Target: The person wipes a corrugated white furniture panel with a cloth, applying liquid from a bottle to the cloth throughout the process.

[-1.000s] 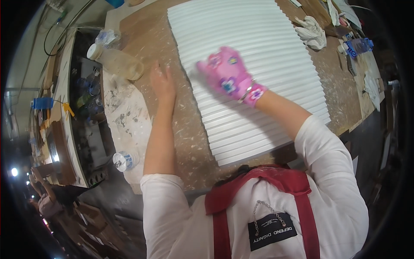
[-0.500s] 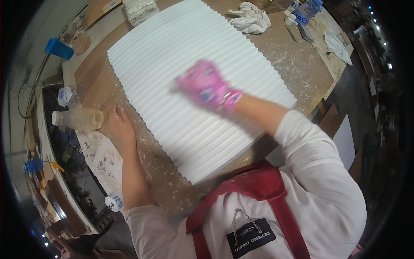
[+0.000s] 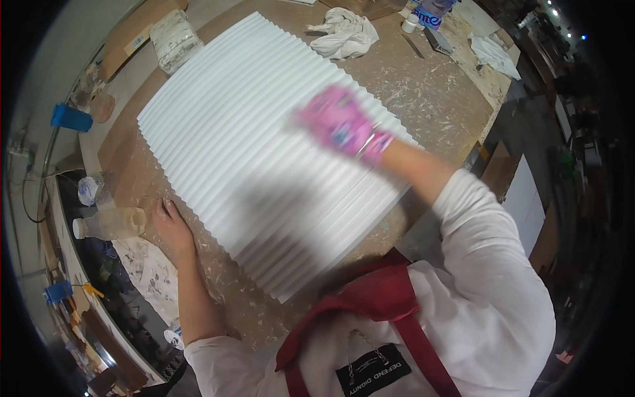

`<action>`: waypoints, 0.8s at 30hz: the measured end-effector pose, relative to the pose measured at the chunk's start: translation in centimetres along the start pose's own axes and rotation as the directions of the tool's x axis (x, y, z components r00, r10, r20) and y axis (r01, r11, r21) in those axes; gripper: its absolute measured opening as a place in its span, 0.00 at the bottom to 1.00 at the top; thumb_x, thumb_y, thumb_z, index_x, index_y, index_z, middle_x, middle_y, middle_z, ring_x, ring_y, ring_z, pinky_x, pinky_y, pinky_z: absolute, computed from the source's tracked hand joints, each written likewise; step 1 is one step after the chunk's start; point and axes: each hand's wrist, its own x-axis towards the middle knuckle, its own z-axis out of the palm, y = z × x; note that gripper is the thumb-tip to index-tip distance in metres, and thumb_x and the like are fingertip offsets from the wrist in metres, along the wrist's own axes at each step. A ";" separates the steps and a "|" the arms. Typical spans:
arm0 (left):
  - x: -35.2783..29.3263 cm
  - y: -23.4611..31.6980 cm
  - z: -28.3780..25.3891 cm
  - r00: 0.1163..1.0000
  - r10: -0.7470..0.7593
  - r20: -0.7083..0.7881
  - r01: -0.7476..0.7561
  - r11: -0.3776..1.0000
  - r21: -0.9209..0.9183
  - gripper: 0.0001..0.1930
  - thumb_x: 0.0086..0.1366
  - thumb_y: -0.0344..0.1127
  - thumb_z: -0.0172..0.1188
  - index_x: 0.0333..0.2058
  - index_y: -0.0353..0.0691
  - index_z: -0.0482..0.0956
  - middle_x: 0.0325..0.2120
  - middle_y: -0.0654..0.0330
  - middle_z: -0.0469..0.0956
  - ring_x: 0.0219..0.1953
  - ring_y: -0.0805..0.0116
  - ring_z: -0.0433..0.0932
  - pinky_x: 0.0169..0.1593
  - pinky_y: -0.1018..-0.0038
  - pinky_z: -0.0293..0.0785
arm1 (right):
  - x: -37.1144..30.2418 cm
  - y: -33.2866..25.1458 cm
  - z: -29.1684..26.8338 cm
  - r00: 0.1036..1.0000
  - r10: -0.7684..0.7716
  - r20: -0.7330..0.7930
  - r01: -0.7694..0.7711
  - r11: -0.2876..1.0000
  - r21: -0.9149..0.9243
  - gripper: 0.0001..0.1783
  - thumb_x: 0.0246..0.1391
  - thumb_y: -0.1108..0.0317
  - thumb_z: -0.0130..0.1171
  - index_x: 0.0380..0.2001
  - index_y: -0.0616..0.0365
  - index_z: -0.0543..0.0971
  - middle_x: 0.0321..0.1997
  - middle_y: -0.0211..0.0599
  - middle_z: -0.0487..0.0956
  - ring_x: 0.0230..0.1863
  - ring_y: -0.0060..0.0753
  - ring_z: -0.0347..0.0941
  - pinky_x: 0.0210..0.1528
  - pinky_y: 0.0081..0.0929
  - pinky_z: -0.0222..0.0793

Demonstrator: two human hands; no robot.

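A white ridged panel (image 3: pixel 231 126) lies on a table (image 3: pixel 430 86). Just beside its left edge, the bare left hand (image 3: pixel 174 231) rests loose and empty, fingers pointing forward. The pink-gloved right hand (image 3: pixel 340 122) is curled over the panel's right side, elbow bent outward; blur hides whether it grips anything.

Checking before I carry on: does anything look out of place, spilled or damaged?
Nothing looks clearly spilled or broken. A white cloth lies crumpled beside the ridged white panel, and the brown tabletop is marked with pale streaks, which looks untidy. The right hand is gloved, while the left hand is bare.
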 end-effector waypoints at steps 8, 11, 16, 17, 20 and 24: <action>0.2 0.5 0.2 0.999 -0.024 0.031 0.022 0.999 0.042 0.21 0.70 0.41 0.48 0.53 0.30 0.72 0.55 0.42 0.69 0.57 0.44 0.67 0.61 0.58 0.61 | -4.1 5.3 -2.3 0.967 -0.219 -0.128 0.201 0.969 -0.144 0.24 0.52 0.53 0.58 0.52 0.47 0.75 0.35 0.37 0.77 0.36 0.45 0.74 0.42 0.41 0.71; 0.0 0.2 0.1 1.000 -0.006 0.026 0.005 0.998 0.055 0.21 0.70 0.42 0.48 0.53 0.30 0.72 0.56 0.42 0.68 0.58 0.44 0.66 0.61 0.58 0.61 | -4.7 7.8 -1.4 0.941 -0.271 -0.203 0.228 0.950 -0.214 0.22 0.52 0.55 0.57 0.50 0.47 0.75 0.36 0.39 0.78 0.37 0.46 0.75 0.42 0.41 0.71; 0.1 0.1 1.1 1.000 -0.020 -0.020 0.021 0.998 0.060 0.21 0.70 0.41 0.48 0.53 0.30 0.72 0.56 0.42 0.68 0.58 0.44 0.67 0.61 0.58 0.61 | -5.3 12.7 -4.1 0.980 0.070 -0.184 -0.119 0.956 -0.270 0.20 0.51 0.58 0.56 0.47 0.51 0.75 0.39 0.43 0.77 0.42 0.50 0.74 0.46 0.43 0.69; 0.1 -0.3 1.0 0.999 -0.006 -0.031 0.008 0.997 0.081 0.21 0.70 0.41 0.49 0.53 0.30 0.72 0.55 0.42 0.69 0.57 0.43 0.67 0.60 0.58 0.62 | -4.9 10.8 -4.2 0.989 -0.030 -0.145 0.002 0.982 -0.190 0.21 0.52 0.57 0.56 0.49 0.51 0.75 0.39 0.44 0.77 0.42 0.49 0.74 0.46 0.44 0.69; 0.2 -1.1 0.9 1.000 -0.014 0.000 0.014 0.997 0.070 0.21 0.69 0.41 0.49 0.53 0.30 0.72 0.54 0.42 0.71 0.56 0.43 0.69 0.60 0.58 0.63 | -4.9 11.2 -3.0 0.991 0.115 -0.074 -0.131 0.956 -0.263 0.23 0.52 0.57 0.57 0.51 0.50 0.74 0.40 0.44 0.77 0.42 0.47 0.74 0.46 0.43 0.70; 0.5 -0.3 1.4 0.998 0.037 -0.059 -0.033 0.997 0.073 0.21 0.68 0.40 0.50 0.52 0.30 0.73 0.54 0.42 0.71 0.56 0.43 0.69 0.60 0.59 0.64 | -4.0 11.6 -4.1 0.962 0.126 -0.244 -0.199 0.932 -0.304 0.15 0.55 0.55 0.57 0.43 0.48 0.77 0.30 0.40 0.78 0.32 0.42 0.78 0.36 0.38 0.74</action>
